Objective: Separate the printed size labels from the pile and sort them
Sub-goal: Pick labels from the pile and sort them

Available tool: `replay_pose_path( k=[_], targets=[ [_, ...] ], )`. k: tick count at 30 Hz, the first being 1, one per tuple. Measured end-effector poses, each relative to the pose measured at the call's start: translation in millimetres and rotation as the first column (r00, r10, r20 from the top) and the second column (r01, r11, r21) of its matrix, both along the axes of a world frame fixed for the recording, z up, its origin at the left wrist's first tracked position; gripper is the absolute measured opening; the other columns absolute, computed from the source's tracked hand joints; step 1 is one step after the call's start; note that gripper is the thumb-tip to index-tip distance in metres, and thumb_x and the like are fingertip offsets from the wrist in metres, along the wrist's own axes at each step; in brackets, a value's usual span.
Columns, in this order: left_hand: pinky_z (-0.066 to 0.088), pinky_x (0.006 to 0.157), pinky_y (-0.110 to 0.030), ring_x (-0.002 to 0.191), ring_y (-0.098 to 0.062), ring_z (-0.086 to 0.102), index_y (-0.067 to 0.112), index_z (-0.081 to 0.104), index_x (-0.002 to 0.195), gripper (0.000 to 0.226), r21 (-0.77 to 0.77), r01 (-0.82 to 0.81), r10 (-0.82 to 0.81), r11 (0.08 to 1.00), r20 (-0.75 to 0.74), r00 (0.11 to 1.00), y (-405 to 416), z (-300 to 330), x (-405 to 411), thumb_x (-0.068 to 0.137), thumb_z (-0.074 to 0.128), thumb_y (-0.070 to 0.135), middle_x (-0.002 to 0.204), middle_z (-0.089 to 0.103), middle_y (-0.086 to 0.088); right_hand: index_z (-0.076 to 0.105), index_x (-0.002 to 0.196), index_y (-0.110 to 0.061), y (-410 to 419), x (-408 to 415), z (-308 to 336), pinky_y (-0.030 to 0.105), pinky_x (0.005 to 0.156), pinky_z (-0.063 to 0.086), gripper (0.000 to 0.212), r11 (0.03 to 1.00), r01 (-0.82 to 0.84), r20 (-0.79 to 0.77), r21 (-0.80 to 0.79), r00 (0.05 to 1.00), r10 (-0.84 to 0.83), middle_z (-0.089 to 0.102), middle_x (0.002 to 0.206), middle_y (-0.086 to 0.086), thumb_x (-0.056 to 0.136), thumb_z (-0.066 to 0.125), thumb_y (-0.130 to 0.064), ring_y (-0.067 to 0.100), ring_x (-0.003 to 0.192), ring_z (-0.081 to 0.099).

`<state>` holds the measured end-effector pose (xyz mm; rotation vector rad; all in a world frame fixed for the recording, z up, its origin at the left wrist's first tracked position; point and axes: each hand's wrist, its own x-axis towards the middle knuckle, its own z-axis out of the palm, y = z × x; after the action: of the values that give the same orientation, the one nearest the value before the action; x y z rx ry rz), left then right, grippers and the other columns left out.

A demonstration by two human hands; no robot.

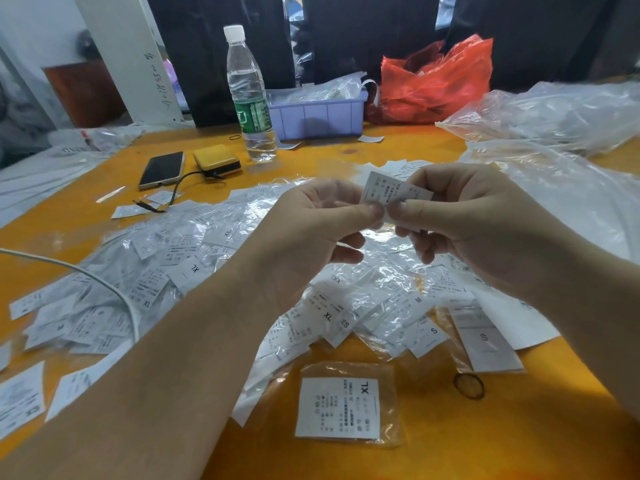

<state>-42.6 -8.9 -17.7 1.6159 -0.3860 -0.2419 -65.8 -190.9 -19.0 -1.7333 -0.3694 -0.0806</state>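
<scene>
Printed size labels (pixel 221 282) lie in a wide, loose pile across the middle of the orange table (pixel 415 147), most of them white paper slips sealed in clear, glossy sleeves and overlapping at mixed angles; readable markings include XL, M, S and XS. One held label (pixel 394 194) is raised above the pile, pinched at its lower edge between thumb and forefinger of the left hand (pixel 311 230) and of the right hand (pixel 474 220), the two thumb tips almost touching; the remaining fingers of both hands are curled underneath. The held label's long axis runs roughly left to right, tilted down toward the right, with its printed face toward the camera; its size mark cannot be read. A separate XL label (pixel 339 408) in a clear sleeve lies flat on bare table near the front edge, apart from the pile, its text running sideways. A rubber band (pixel 468 386) lies just right of it. Bare orange surface shows in front of the pile and along the left behind it. Farther back stand a water bottle (pixel 248 95), a phone (pixel 161 169), a yellow device (pixel 217 161), a lilac bin (pixel 317 114) and a red bag (pixel 436 81). Clear plastic bags (pixel 554 112) crowd the right side.
</scene>
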Motion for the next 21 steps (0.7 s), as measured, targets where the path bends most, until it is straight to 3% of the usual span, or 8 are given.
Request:
replay_pose_path(
  k=[6,9,11,16,21],
  targets=[
    [0.054,0.061,-0.025,0.062,-0.008,0.058,0.008,0.070,0.095,0.009,-0.008,0.000,0.000,1.000,0.001,1.000,2.0,0.3,1.8,0.086,0.069,0.012,0.078,0.069,0.000,0.070,0.076,-0.009,-5.4,2.0,4.2,0.027,0.050,0.050,0.020,0.999,-0.017,-0.019,0.041,1.000,0.018,0.064,0.067,0.006,0.084,0.060,0.006,0.015,0.054,0.056],
    [0.054,0.061,-0.024,0.064,-0.008,0.058,0.007,0.071,0.101,0.015,0.020,0.022,-0.023,1.000,0.016,1.000,2.1,-0.7,0.9,0.087,0.068,0.011,0.083,0.070,-0.003,0.071,0.080,-0.007,-3.2,-2.0,4.4,0.025,0.050,0.051,0.003,0.999,-0.041,0.057,-0.007,0.998,0.041,0.066,0.064,0.006,0.078,0.070,-0.005,0.015,0.053,0.057],
    [0.054,0.062,-0.023,0.066,-0.008,0.057,0.009,0.071,0.104,0.019,0.031,0.037,-0.038,0.999,0.027,0.999,2.0,-1.4,0.5,0.085,0.069,0.012,0.087,0.071,-0.006,0.070,0.085,-0.006,-1.8,-3.0,2.9,0.024,0.048,0.051,0.021,0.998,-0.061,0.060,-0.014,0.996,0.062,0.067,0.067,0.007,0.069,0.072,-0.018,0.015,0.052,0.057],
    [0.053,0.061,-0.022,0.065,-0.007,0.059,0.005,0.070,0.104,0.036,0.004,0.042,-0.042,0.999,-0.009,0.999,3.8,-0.2,2.2,0.072,0.073,0.019,0.082,0.069,-0.001,0.068,0.105,-0.008,-9.9,0.7,5.3,0.027,0.051,0.054,0.039,0.996,-0.082,-0.002,0.042,0.997,0.083,0.069,0.074,0.012,0.067,0.070,-0.014,0.020,0.055,0.059],
    [0.053,0.061,-0.023,0.064,-0.008,0.058,0.012,0.070,0.094,0.014,0.041,0.072,-0.072,0.997,-0.007,0.997,4.6,-2.3,2.4,0.081,0.073,0.007,0.078,0.068,-0.001,0.073,0.085,-0.008,-3.6,-0.1,0.8,0.028,0.049,0.048,0.019,0.996,-0.026,0.106,-0.087,0.994,0.035,0.069,0.071,0.012,0.073,0.070,-0.022,0.020,0.053,0.057]
  ],
)
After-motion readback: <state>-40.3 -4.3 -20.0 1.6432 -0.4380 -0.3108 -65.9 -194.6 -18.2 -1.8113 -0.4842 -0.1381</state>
